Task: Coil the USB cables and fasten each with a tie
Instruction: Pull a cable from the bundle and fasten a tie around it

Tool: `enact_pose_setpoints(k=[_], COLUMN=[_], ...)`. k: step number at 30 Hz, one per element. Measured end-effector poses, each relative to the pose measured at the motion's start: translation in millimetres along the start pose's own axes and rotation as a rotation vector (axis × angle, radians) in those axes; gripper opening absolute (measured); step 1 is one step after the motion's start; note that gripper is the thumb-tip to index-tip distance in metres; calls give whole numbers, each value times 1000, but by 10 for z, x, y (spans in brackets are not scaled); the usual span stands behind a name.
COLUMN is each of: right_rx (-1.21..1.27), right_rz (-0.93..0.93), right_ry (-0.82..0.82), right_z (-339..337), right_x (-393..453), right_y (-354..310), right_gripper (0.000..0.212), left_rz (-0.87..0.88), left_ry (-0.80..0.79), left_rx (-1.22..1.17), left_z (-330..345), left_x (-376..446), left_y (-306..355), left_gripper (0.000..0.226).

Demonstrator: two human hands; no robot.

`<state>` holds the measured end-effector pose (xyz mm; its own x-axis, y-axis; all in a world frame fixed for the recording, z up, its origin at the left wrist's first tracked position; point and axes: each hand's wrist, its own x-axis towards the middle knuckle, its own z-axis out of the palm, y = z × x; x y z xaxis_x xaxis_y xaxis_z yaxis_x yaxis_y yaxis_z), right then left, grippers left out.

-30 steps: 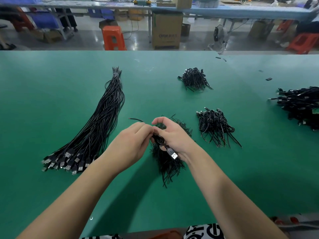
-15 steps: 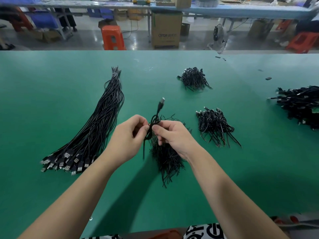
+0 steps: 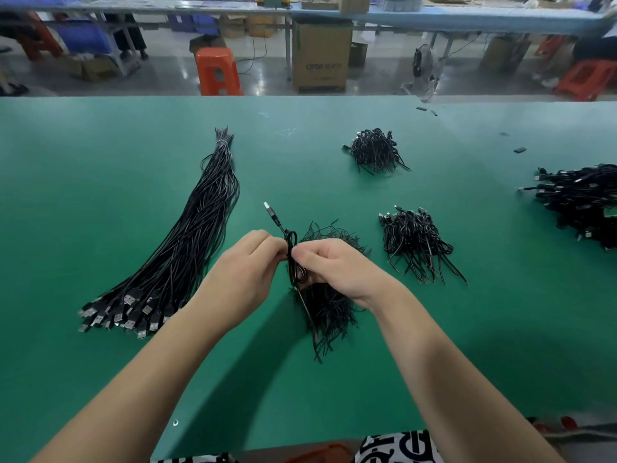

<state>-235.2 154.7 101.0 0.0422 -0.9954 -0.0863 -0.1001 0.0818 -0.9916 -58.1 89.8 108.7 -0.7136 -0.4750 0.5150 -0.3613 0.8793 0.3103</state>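
On the green table (image 3: 100, 168), one long bundle of straight cables (image 3: 187, 245) lies at left. The left hand (image 3: 243, 279) and right hand (image 3: 337, 269) both pinch one coiled cable (image 3: 293, 259), its plug pointing up-left, above one heap of ties (image 3: 327, 305). Two small piles of coiled cables (image 3: 414, 242) follow, then one large pile (image 3: 581, 202) at far right

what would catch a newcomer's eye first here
Most likely the two hands at centre, the left hand and right hand pinching a small coiled cable whose USB plug sticks up and away. Next, the long fan of uncoiled cables on the left of the green table, plugs nearest the person.
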Motion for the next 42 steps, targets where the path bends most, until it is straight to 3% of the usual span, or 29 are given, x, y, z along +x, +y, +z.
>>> enact_pose_setpoints(k=[2,4,11,15,18,22,24,28,31,35,38,42], right_rx=[-226,-240,225,346,323,209,60,-254,-334,-396,-529,-681], right_rz=[-52,-65,4,27,63,120,167,289,359,497,603,623], right_ry=[27,24,-115,-172,-73,50,132,347,522,686,721,731], right_z=[-3,-12,-31,-59,-83,-155,-269,-726,-1158,-1746,-2069,-2341], right_x=[17,33,-23,-51,-20,19,32,54,96,194,249,341], right_y=[-11,-8,22,31,43,12,-34,-113,-97,-58,18,124], right_gripper=[38,35,26,22,19,18,9,13,16,25,31,21], left_rz=[5,6,-8,-141,-142,-193,-304,-576,-642,-632,-620,-620], left_ry=[16,38,179,286,311,255,176,-71,-243,-176,-142,-103], left_rx=[5,2,-117,-136,-104,-23,5,189,316,319,324,324], left_z=[8,13,50,37,78,265,414,776,980,1075,1088,1109], left_x=[-9,-4,-5,16,-8,-76,-148,-393,-651,-765,-779,-790], left_y=[12,18,-33,-129,-170,-324,-492,-844,-981,-1028,-1044,-1064], left_gripper=[10,15,17,53,59,45,37,40,44,34,31,29])
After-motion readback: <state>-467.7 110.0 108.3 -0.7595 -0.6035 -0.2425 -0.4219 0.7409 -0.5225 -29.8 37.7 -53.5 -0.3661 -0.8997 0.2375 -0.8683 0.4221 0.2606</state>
